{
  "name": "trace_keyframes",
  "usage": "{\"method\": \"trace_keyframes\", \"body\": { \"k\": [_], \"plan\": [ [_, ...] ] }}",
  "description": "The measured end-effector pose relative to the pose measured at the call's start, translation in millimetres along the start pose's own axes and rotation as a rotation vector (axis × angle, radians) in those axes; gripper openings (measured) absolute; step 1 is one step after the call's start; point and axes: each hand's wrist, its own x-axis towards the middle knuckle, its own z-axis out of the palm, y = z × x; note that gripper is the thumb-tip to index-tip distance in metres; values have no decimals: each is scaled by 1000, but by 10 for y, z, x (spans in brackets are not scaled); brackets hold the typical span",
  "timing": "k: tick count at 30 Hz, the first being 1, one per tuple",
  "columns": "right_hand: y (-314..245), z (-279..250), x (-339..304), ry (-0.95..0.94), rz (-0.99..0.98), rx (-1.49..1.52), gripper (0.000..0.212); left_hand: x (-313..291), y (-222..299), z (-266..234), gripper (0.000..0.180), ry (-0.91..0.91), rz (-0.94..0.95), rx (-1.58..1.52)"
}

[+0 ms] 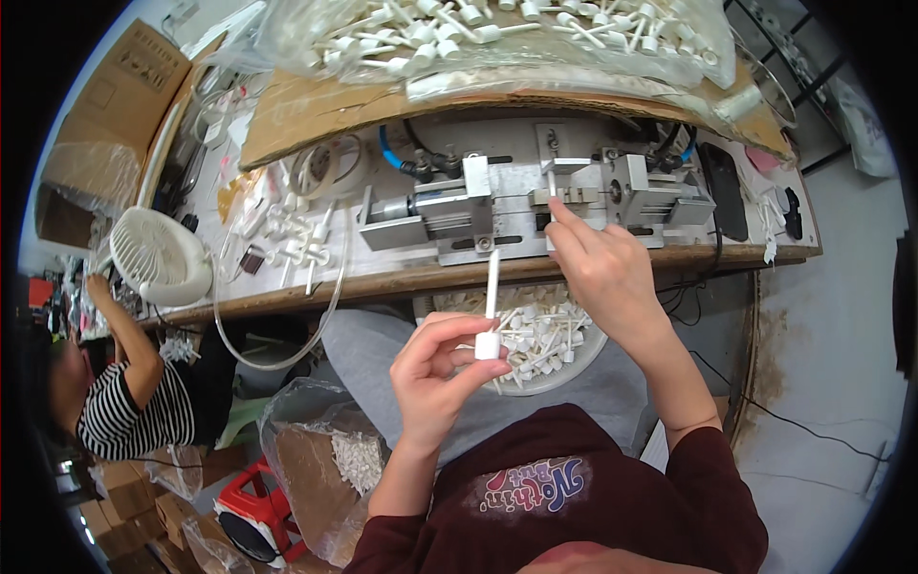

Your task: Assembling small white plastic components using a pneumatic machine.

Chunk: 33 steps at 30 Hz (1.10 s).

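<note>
In my left hand (435,368), thumb and fingers pinch the white cap of a capped stick (491,292), whose thin shaft points up. My right hand (602,263) is closed at the middle of a metal clamping fixture (574,196) on the bench. A white stick (552,182) shows just beyond its index fingertip; the lower end is hidden by the fingers. Below the bench edge, a round white basin (535,386) at my lap holds many similar white capped sticks (550,340).
Metal cylinders (430,212) with blue hoses flank the fixture. Cardboard (325,110) above it bears a bag of white pieces (430,38). A white fan (161,256), loose sticks (304,247) and clear tubing (277,364) are left. A co-worker in a striped top (134,411) works there.
</note>
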Motion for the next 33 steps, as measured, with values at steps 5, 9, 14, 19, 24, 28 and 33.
{"method": "trace_keyframes", "body": {
  "k": [5,9,14,19,24,28,33],
  "plan": [
    [29,-17,34,-66,-1,-13,16,104,-37,49,41,-18,15,62],
    [19,-35,68,-87,0,-20,16,206,-67,77,41,-57,89,151],
    [-2,-65,113,-95,-5,-21,15,348,-20,98,36,-83,274,366],
    [132,-140,154,-93,-18,106,24,435,10,60,35,-78,350,490],
    [649,-456,717,290,34,206,13,569,-4,157,36,-91,437,598],
    [1322,-531,1330,233,82,-76,15,744,-122,327,35,-114,534,799],
    [1801,-239,1779,-245,147,-221,29,964,-247,538,31,-119,713,1097]
  ]
}}
